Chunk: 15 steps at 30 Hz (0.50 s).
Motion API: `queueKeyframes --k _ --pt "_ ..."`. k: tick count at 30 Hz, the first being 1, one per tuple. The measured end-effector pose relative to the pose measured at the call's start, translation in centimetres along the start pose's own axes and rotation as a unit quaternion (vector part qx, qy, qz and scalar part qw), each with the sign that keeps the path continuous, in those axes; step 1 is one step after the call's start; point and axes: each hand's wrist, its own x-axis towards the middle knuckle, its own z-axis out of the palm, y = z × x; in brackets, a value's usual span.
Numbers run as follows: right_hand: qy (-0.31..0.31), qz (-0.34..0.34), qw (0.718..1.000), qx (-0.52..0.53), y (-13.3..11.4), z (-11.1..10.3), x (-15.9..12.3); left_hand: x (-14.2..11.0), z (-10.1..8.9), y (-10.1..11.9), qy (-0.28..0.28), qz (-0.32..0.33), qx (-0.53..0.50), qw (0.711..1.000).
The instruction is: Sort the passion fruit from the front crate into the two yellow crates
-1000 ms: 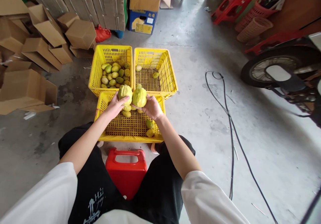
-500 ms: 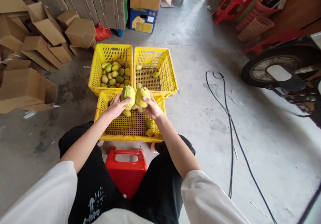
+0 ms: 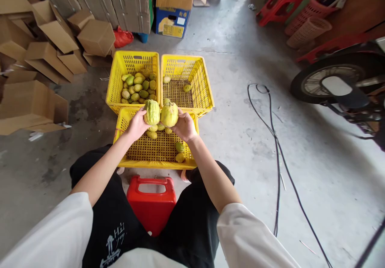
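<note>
My left hand [image 3: 136, 124] is closed round a ribbed green-yellow fruit [image 3: 152, 112], and my right hand [image 3: 185, 126] grips a second, yellower fruit [image 3: 169, 114]. Both fruits are held side by side, touching, above the far rim of the near yellow crate [image 3: 156, 164], which holds several small fruits. Beyond it stand two more yellow crates: the left one [image 3: 120, 75] holds several green and yellow fruits, the right one [image 3: 203, 83] only a few.
A red plastic stool [image 3: 151, 204] shows between my knees. Cardboard boxes [image 3: 45, 59] pile up at the left and back. A black cable [image 3: 276, 148] runs across the concrete floor at the right, near a motorbike wheel [image 3: 331, 85]. Red stools and baskets stand far right.
Both hands have turned the two fruits slightly while keeping them together above the near crate. The view has shifted a little.
</note>
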Motion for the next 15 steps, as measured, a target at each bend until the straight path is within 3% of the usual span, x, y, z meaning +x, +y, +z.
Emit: queueKeyframes --k 8,15 --pt "-0.013 -0.005 0.999 -0.037 0.5 0.2 0.0 -0.2 -0.1 0.9 -0.048 0.040 0.002 0.998" --pt "-0.031 -0.008 0.999 -0.030 1.5 0.3 -0.2 0.2 -1.4 0.6 -0.079 0.029 0.010 0.996"
